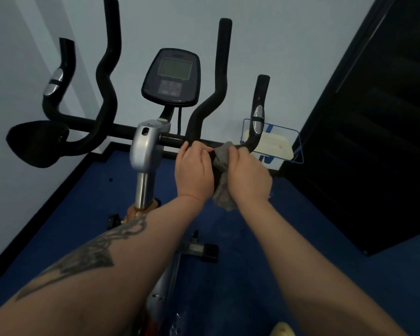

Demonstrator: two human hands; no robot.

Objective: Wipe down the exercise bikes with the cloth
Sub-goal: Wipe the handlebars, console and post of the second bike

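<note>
Gripping the grey cloth (222,163) against the handlebar (172,138), my right hand (249,177) has its fingers curled round the fabric where the crossbar bends up into the right-hand grip. My left hand (194,169) sits just beside it on the left, fingers curled over the bar and pinching the cloth's upper edge. The crossbar's long axis runs left to right; the unwiped length (judging by position) extends left toward the silver stem (144,151), nearer my left hand.
</note>
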